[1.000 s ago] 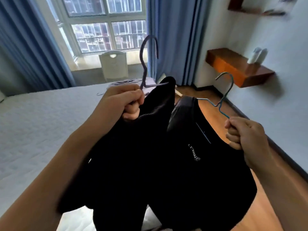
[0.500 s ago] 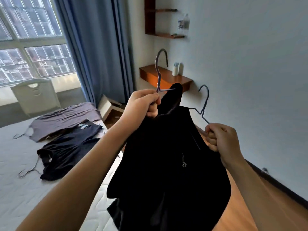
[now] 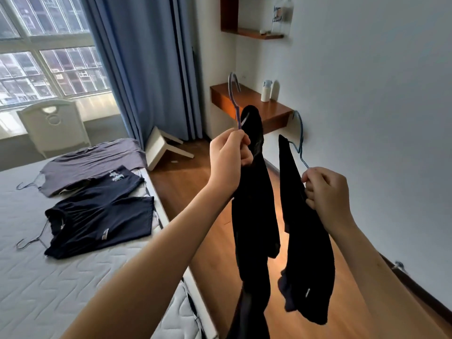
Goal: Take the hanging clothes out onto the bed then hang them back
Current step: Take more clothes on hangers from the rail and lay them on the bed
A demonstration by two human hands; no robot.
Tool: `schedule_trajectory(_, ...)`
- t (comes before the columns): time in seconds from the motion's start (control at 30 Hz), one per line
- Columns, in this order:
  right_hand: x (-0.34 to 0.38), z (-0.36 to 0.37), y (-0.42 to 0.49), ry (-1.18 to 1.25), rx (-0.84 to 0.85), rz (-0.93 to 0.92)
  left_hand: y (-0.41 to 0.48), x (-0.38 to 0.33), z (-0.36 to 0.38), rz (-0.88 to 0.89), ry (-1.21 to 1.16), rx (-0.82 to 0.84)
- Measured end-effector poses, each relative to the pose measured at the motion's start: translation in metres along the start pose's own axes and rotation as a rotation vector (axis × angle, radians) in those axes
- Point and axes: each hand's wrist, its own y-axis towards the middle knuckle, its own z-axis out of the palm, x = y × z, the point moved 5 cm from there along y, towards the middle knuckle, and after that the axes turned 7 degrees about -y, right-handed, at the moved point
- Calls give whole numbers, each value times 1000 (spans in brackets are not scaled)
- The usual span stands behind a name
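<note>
Bedroom walls are pale, with blue curtains (image 3: 146,69) beside a big window (image 3: 49,45) and a wood floor (image 3: 195,187) running along the right edge of the bed (image 3: 49,289). On the bed's far right corner lies a grey shirt (image 3: 97,160), and nearer, along the right edge, a navy shirt (image 3: 102,216), partly overlapping it; each has a wire hanger poking out on its left side. Two wooden shelves (image 3: 256,104) are fixed to the right wall, the lower one carrying two small bottles (image 3: 269,90). A white chair (image 3: 53,123) stands under the window.

Over the floor, right of the bed, two black garments hang in the air. The left hand (image 3: 227,162) is closed tight around the neck of a purple hanger (image 3: 234,99), from which a long black garment (image 3: 254,216) droops. The right hand (image 3: 327,189) is pinched shut on the neck of a blue hanger (image 3: 299,140) carrying a second black garment (image 3: 305,253). The two garments hang near each other, apart at the top
</note>
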Motion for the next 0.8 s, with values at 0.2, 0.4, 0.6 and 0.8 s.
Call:
schedule_trajectory(0.2, -6, 46, 22, 116, 88, 38, 9, 9, -47, 93, 67, -124)
schedule_trajectory(0.4, -6, 105, 20, 140, 196, 36, 5, -14, -138, 165, 149, -308)
schedule_trajectory(0.6, 13, 179, 4, 132, 282, 21, 1, -57, -218, 260, 143, -448)
schedule_trajectory(0.8, 35, 264, -46, 158, 336, 23, -34, -89, -336, 302, 165, -594)
